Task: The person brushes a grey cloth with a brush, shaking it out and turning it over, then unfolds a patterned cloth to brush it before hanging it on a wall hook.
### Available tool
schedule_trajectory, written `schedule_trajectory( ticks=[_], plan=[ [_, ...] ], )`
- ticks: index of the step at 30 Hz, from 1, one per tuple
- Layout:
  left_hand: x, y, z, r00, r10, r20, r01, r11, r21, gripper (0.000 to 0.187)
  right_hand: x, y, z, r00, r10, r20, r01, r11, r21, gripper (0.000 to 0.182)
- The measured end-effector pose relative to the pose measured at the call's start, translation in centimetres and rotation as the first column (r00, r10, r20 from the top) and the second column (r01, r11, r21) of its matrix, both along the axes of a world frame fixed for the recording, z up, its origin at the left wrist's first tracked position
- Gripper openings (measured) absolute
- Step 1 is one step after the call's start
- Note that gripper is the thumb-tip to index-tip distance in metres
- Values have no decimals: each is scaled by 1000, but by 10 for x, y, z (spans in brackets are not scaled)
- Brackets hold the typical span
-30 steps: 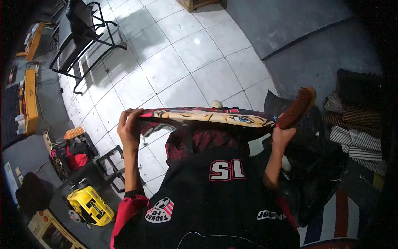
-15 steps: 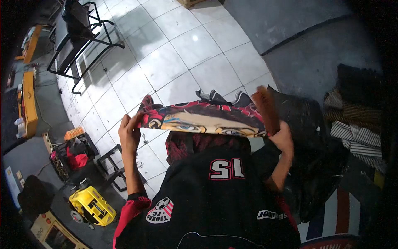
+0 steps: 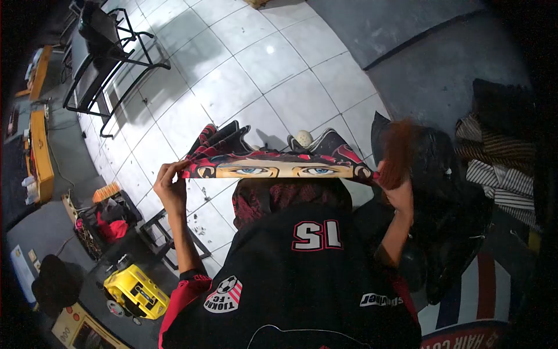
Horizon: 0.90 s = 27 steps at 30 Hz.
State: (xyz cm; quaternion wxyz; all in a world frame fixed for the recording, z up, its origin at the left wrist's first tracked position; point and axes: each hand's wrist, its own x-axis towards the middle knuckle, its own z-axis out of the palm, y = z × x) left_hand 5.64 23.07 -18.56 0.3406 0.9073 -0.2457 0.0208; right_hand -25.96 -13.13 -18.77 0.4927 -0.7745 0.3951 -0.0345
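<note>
A printed cloth (image 3: 279,167) with a drawn face, blue eyes and a red and black pattern is stretched between my hands in front of my chest. My left hand (image 3: 170,180) pinches its left end. At the other end my right hand (image 3: 396,189) is closed on the cloth and also grips a brush (image 3: 399,150), whose reddish-brown bristles point up and are blurred. Loose folds of the cloth hang over its far side. The brush's handle is hidden in my fist.
Beyond the cloth lies a white tiled floor (image 3: 232,81) with dark scraps on it. A black-framed chair (image 3: 107,64) stands far left. Lower left are a yellow toy car (image 3: 138,289) and a box of items (image 3: 107,224). Folded striped cloths (image 3: 503,192) lie at right.
The cloth has gone from bunched and tilted to taut and level, both printed eyes now showing fully. My left hand moved slightly left; the brush in my right hand swung right.
</note>
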Motion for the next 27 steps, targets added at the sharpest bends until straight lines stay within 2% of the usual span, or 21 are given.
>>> schedule_trajectory(
  ticks=[1, 3, 4, 7, 8, 10, 11, 12, 15, 16, 19, 21, 24, 27],
  plan=[
    [-1, -3, 5, 999, -30, -29, 30, 1000, 1, 26, -4, -2, -6, 999, -12, -41, 9, 998, -69, 31],
    [0, -7, 11, 992, -88, -87, 88, 996, 0, 26, 2, 1, -1, 999, -46, 10, 46, 999, -8, 28],
    [4, -2, 8, 973, -203, -108, 207, 978, 25, 32, 8, 3, 3, 997, -63, 35, 62, 998, 24, 27],
    [0, -3, 10, 894, -138, -426, 137, 990, -32, 41, 36, 13, 23, 991, -134, -18, 121, 940, -320, 23],
    [1, -2, 10, 885, -236, -401, 258, 966, 1, 44, 35, 9, 21, 988, -152, -31, 134, 939, -318, 25],
    [1, -3, 15, 880, -308, -361, 333, 943, 8, 42, 31, 2, 13, 981, -187, -59, 160, 936, -314, 28],
    [1, -4, 18, 876, -342, -341, 368, 930, 13, 40, 33, 0, 15, 988, -151, -15, 136, 928, -346, 27],
    [0, -5, 24, 865, -280, -416, 325, 945, 40, 35, 36, -3, 18, 993, -113, 29, 115, 918, -379, 27],
    [0, -4, 25, 883, -353, -309, 365, 931, -20, 26, 39, -7, 21, 996, -69, 52, 85, 900, -428, 26],
    [1, -2, 26, 871, -359, -334, 380, 925, -5, 24, 40, -8, 21, 997, -67, 43, 79, 897, -435, 26],
    [3, 0, 32, 850, -352, -391, 402, 914, 51, 18, 36, -9, 14, 985, -156, 66, 169, 943, -285, 27],
    [3, -2, 38, 852, -322, -413, 396, 912, 106, 16, 43, -9, 27, 988, -152, 10, 147, 927, -346, 22],
    [-1, -3, 35, 885, -337, -322, 354, 935, -6, 20, 47, -8, 33, 990, -137, -29, 115, 913, -391, 15],
    [-3, -5, 36, 906, -297, -303, 307, 952, -16, 19, 51, -4, 39, 992, -94, -81, 58, 930, -362, 13]
  ],
)
